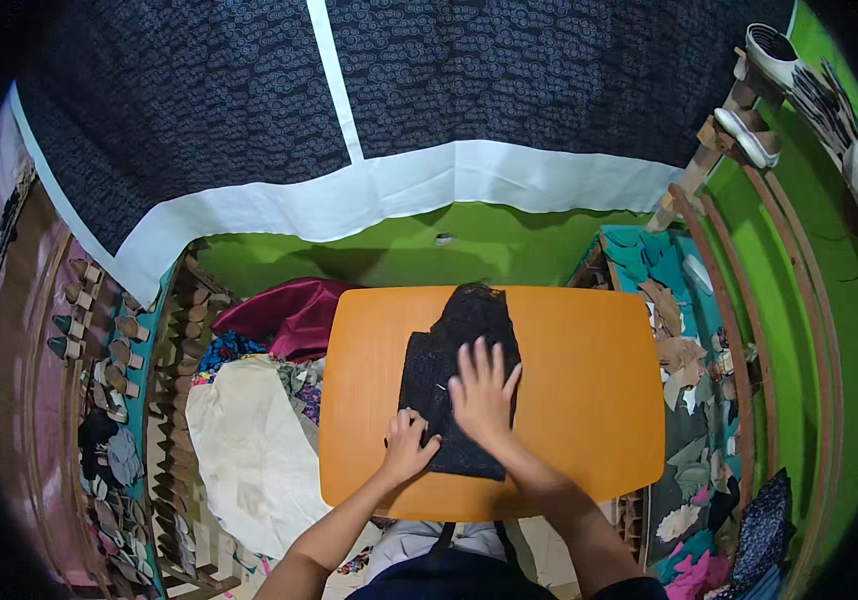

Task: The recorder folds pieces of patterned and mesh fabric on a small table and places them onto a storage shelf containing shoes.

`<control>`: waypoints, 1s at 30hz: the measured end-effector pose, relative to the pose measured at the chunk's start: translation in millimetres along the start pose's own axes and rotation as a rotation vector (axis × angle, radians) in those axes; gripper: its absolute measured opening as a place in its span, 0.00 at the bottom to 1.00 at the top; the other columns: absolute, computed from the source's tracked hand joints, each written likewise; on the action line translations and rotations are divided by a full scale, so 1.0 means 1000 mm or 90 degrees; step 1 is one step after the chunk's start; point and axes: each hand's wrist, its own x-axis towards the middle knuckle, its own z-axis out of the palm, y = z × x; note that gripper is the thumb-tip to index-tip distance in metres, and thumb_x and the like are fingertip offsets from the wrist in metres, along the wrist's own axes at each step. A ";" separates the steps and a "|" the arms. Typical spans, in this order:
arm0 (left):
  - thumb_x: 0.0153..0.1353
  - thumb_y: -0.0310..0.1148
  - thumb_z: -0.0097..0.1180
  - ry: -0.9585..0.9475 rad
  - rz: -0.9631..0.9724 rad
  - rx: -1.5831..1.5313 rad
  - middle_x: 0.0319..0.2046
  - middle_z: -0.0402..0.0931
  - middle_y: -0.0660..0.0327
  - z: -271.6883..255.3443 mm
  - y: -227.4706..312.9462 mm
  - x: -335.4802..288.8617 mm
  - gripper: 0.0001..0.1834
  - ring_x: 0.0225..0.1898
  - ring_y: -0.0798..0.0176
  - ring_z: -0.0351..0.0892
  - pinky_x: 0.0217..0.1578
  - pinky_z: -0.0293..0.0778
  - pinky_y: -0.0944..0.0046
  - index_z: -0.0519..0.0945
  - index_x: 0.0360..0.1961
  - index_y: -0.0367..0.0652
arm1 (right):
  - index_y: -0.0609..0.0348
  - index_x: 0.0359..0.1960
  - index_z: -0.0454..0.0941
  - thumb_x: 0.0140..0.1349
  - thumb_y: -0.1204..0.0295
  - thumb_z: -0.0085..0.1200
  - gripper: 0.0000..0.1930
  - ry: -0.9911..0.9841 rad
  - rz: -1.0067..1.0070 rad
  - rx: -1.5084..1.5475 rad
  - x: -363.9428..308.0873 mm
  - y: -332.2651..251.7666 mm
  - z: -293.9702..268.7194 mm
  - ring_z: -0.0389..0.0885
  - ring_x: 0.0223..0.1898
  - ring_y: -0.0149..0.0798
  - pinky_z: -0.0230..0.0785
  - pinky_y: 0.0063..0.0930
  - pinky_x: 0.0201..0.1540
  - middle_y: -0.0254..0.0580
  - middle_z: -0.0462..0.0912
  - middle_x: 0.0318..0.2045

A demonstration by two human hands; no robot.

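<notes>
A piece of black cloth (469,315), lace-like in texture and seemingly folded, lies on the orange table (589,390). Its top end is rounded and narrower than the rest, and the lower part is broader. My right hand (485,398) rests flat on the cloth's right side, fingers spread. At the lower left edge of the cloth is my left hand (411,446), its fingers bent and thumb apart, touching the fabric. A small pale mark shows on the cloth between the two hands.
Left of the table are cream cloth (249,440) and shiny maroon fabric (294,315). Racks of shoe forms (179,400) stand further left. Fabric and leather scraps (684,355) cover a shelf on the right, beside wooden rails. A dark patterned curtain (489,80) hangs behind.
</notes>
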 end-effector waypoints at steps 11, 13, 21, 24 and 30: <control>0.41 0.49 0.63 0.196 -0.086 0.130 0.52 0.55 0.36 0.025 0.023 0.005 0.46 0.57 0.37 0.50 0.56 0.49 0.41 0.56 0.56 0.34 | 0.50 0.60 0.60 0.61 0.62 0.39 0.24 -0.023 0.007 -0.025 -0.031 0.009 0.053 0.52 0.63 0.45 0.40 0.57 0.61 0.41 0.57 0.62; 0.41 0.50 0.63 0.130 -0.100 0.123 0.53 0.54 0.35 0.019 0.016 0.009 0.49 0.58 0.36 0.51 0.56 0.50 0.43 0.54 0.58 0.34 | 0.50 0.60 0.59 0.61 0.62 0.39 0.24 -0.029 0.004 -0.021 -0.031 0.011 0.051 0.51 0.64 0.44 0.39 0.57 0.61 0.40 0.56 0.62; 0.42 0.53 0.63 0.010 -0.140 0.092 0.58 0.46 0.31 0.014 0.018 0.009 0.56 0.59 0.34 0.52 0.57 0.55 0.48 0.43 0.63 0.36 | 0.61 0.61 0.49 0.44 0.66 0.61 0.43 0.040 0.335 0.244 -0.087 0.049 0.037 0.49 0.62 0.55 0.44 0.50 0.60 0.59 0.53 0.60; 0.42 0.52 0.63 0.036 -0.128 0.068 0.58 0.46 0.31 0.017 0.011 0.003 0.56 0.59 0.34 0.52 0.57 0.55 0.49 0.43 0.63 0.36 | 0.65 0.60 0.52 0.42 0.70 0.65 0.44 -0.043 0.458 0.528 -0.108 0.058 0.036 0.58 0.59 0.50 0.51 0.38 0.60 0.55 0.60 0.57; 0.43 0.48 0.64 0.101 -0.136 0.097 0.59 0.48 0.35 0.009 0.025 -0.001 0.53 0.58 0.36 0.53 0.57 0.52 0.47 0.46 0.62 0.36 | 0.65 0.53 0.64 0.41 0.78 0.63 0.33 -0.196 0.536 0.885 -0.096 0.052 0.013 0.70 0.51 0.42 0.60 0.30 0.55 0.47 0.73 0.49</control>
